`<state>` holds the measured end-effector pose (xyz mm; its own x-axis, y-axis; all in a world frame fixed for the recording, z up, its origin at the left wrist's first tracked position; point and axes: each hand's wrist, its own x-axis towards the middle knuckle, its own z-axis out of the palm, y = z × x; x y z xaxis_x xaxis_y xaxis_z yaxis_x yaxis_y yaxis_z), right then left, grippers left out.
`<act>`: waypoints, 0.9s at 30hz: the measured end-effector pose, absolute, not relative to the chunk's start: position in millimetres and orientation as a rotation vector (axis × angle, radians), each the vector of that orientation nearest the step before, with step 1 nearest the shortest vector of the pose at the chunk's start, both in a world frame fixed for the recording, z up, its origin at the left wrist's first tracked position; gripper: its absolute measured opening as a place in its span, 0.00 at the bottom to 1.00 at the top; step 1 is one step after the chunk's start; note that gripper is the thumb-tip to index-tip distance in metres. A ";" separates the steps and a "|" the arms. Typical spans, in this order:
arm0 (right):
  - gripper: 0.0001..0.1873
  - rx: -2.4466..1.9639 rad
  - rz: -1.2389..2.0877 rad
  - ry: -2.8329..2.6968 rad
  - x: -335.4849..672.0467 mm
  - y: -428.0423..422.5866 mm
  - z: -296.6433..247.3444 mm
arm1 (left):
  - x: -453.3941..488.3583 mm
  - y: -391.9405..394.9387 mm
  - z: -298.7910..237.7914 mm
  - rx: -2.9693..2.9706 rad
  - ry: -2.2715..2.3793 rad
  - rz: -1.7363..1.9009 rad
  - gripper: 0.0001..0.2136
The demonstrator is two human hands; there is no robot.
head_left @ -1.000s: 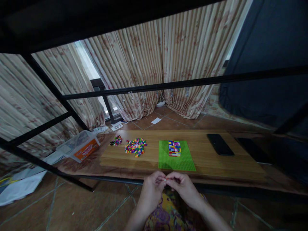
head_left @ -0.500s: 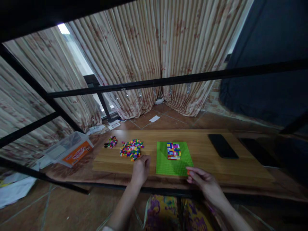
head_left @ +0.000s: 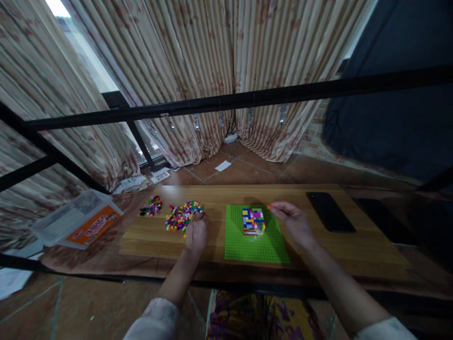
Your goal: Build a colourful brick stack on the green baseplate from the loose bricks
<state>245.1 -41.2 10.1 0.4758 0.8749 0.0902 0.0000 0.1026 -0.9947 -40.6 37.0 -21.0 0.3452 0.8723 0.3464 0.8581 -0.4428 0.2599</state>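
Right hand (head_left: pixel 292 221) outstretched, pinching orange brick (head_left: pixel 270 207)—left hand (head_left: pixel 197 232) at brick pile (head_left: pixel 180 216), grip unclear.

Wears a loose, pale left sleeve (head_left: pixel 155 318) at the bottom edge left of centre, faintly blotched near the cuff (head_left: pixel 165 306), and a pale right sleeve (head_left: pixel 387 329) toward the lower right corner. Leaves left hand (head_left: pixel 196 232) and right hand (head_left: pixel 292 222) bare. Shows yellow cloth (head_left: pixel 290 321) with purple figures at bottom centre.

The block stack (head_left: pixel 253 222) is showing glossy plastic, the baseplate (head_left: pixel 247 250) studded plastic. The counter (head_left: pixel 212 196) is showing smooth wood, the curtains (head_left: pixel 198 56) matt cloth.
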 end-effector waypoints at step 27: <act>0.11 -1.280 0.909 -1.044 241.6 -18.0 -2.1 | 107.2 51.2 -2.3 1.433 0.869 0.923 0.08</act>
<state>241.6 -18.0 -2.1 0.2940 0.9508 0.0980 0.0343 0.0919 -0.9952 107.2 51.2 -2.3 0.4136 0.9089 0.0543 0.0004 -0.0598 0.9982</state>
